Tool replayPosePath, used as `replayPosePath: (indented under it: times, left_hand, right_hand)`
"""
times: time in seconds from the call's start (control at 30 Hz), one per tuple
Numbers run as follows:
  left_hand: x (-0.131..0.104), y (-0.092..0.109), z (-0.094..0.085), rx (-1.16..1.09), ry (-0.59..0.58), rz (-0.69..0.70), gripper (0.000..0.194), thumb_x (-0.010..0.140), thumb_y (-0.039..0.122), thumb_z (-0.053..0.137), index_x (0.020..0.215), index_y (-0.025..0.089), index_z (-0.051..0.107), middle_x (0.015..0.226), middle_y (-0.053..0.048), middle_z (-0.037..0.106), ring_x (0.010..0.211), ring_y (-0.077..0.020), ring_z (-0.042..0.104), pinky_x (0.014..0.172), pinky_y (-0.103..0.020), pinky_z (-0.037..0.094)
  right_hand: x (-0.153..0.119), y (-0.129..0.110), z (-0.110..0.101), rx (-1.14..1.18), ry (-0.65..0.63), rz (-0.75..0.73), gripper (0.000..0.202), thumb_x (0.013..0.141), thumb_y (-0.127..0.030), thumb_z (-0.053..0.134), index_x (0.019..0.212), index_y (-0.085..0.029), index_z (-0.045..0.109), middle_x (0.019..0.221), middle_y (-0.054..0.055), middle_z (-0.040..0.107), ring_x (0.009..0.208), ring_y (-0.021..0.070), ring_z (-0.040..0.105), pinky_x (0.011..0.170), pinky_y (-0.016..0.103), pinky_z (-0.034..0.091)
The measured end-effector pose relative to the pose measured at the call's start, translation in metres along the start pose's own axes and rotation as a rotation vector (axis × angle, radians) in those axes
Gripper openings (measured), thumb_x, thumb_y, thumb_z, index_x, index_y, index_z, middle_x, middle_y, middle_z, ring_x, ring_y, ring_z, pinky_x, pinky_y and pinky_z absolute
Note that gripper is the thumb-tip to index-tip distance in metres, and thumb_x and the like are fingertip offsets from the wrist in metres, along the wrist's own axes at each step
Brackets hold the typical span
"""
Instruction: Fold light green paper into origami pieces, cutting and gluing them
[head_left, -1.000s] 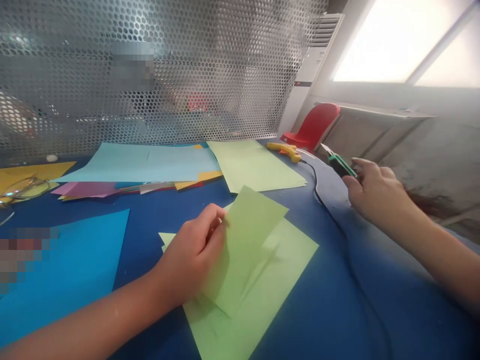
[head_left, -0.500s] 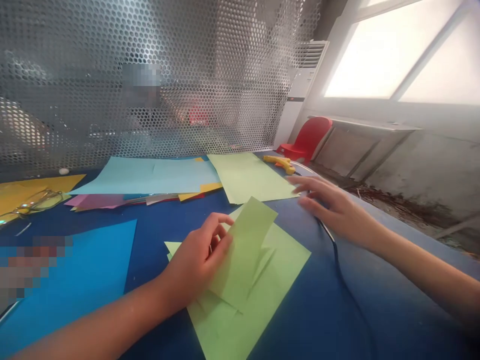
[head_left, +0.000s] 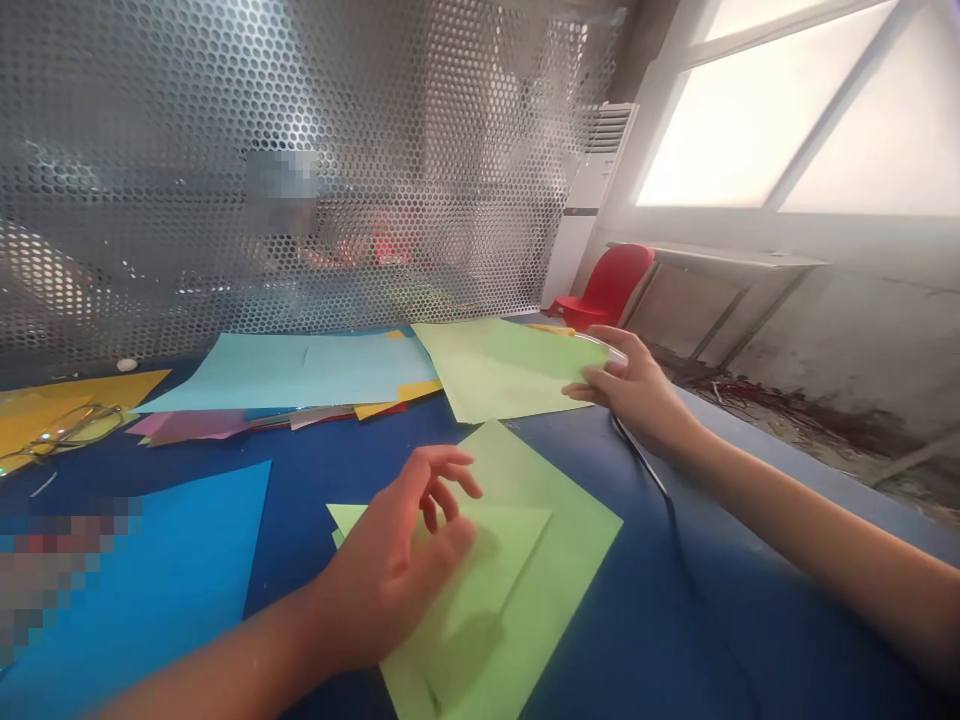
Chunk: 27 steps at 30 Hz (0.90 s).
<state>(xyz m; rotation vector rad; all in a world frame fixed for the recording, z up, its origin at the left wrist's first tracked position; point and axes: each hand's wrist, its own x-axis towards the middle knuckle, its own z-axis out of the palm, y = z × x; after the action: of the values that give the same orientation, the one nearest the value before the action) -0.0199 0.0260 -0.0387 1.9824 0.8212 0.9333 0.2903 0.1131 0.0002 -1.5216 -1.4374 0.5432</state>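
Note:
My right hand (head_left: 637, 385) pinches the edge of a small green paper piece (head_left: 547, 350), which hovers over or lies on a larger pale green sheet (head_left: 469, 395) at the back; I cannot tell if they touch. My left hand (head_left: 405, 550) is held above several light green papers (head_left: 566, 540) in front of me, its fingers curved and apart with nothing between them. Part of that stack is hidden under the hand and its shadow. Behind the right hand, a yellow tool (head_left: 553, 329) shows only as a thin strip.
A black cable (head_left: 652, 475) runs down the blue table (head_left: 322, 475) on the right. Light blue paper (head_left: 337, 365) covers coloured sheets. At left lie a bright blue sheet (head_left: 202, 540), yellow paper (head_left: 142, 382) and glasses (head_left: 94, 425). A perforated metal screen (head_left: 465, 150) borders the back.
The small green paper has passed from my left hand to my right, away over the pale green sheet. My left fingers have come apart. The yellow tool is now mostly covered.

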Motion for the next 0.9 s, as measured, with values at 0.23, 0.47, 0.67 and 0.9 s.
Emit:
replayPosePath:
  times: [0.23, 0.47, 0.67, 0.9]
  left_hand:
    - [0.010, 0.011, -0.004, 0.268, -0.300, 0.293, 0.024, 0.093, 0.021, 0.055, 0.114, 0.023, 0.066, 0.119, -0.009, 0.074, 0.107, -0.0261, 0.069, 0.101, -0.045, 0.053]
    - [0.017, 0.054, -0.029, 0.623, -0.579, -0.234, 0.111, 0.071, 0.049, 0.093, 0.163, 0.038, 0.033, 0.167, -0.007, 0.042, 0.154, -0.0406, 0.036, 0.122, -0.071, 0.028]
    - [0.015, 0.056, -0.032, 0.618, -0.548, -0.325, 0.095, 0.079, 0.029, 0.075, 0.160, 0.050, 0.031, 0.154, 0.003, 0.059, 0.140, -0.0322, 0.056, 0.116, -0.059, 0.045]
    - [0.012, 0.057, -0.031, 0.631, -0.559, -0.263, 0.074, 0.085, 0.024, 0.059, 0.156, 0.044, 0.045, 0.147, 0.004, 0.065, 0.135, -0.0273, 0.062, 0.112, -0.048, 0.051]
  right_hand:
    - [0.004, 0.016, -0.015, -0.409, -0.155, 0.142, 0.031, 0.103, -0.037, 0.067, 0.128, -0.018, 0.066, 0.127, 0.009, 0.069, 0.105, 0.0233, 0.070, 0.089, 0.044, 0.062]
    - [-0.008, 0.022, -0.014, -0.906, -0.072, -0.004, 0.034, 0.102, -0.036, 0.068, 0.132, -0.021, 0.065, 0.142, 0.010, 0.062, 0.122, 0.0277, 0.064, 0.102, 0.052, 0.055]
    - [-0.024, 0.019, 0.002, -0.988, 0.022, -0.245, 0.038, 0.094, -0.034, 0.069, 0.129, -0.021, 0.073, 0.166, 0.019, 0.037, 0.150, 0.0513, 0.033, 0.114, 0.074, 0.037]
    - [-0.042, 0.015, 0.015, -0.975, -0.039, -0.378, 0.038, 0.095, -0.038, 0.063, 0.123, -0.017, 0.078, 0.173, 0.019, 0.028, 0.158, 0.0478, 0.022, 0.117, 0.069, 0.038]
